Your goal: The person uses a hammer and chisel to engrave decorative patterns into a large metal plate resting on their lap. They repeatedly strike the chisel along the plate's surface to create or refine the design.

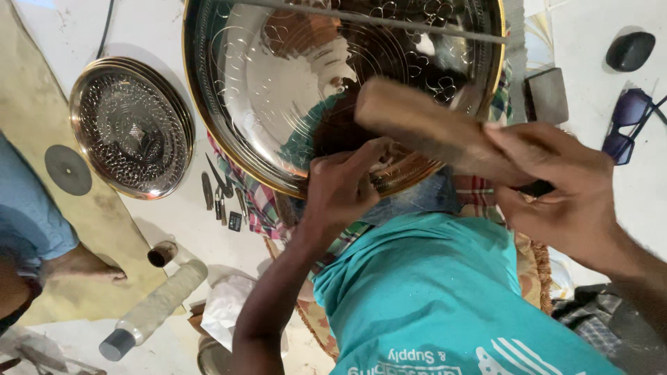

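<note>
A large shiny brass tray with engraved flower patterns rests tilted in front of me, on a checked cloth. My left hand presses against its lower rim, fingers pinched around a small tool I can barely see. My right hand grips a wooden mallet, held over the tray's lower right part. My teal shirt fills the bottom of the view.
A smaller embossed metal plate lies at the left on the white floor. Several small chisels lie beside the cloth. A plastic bottle, a dark round disc, sunglasses and another person's foot are nearby.
</note>
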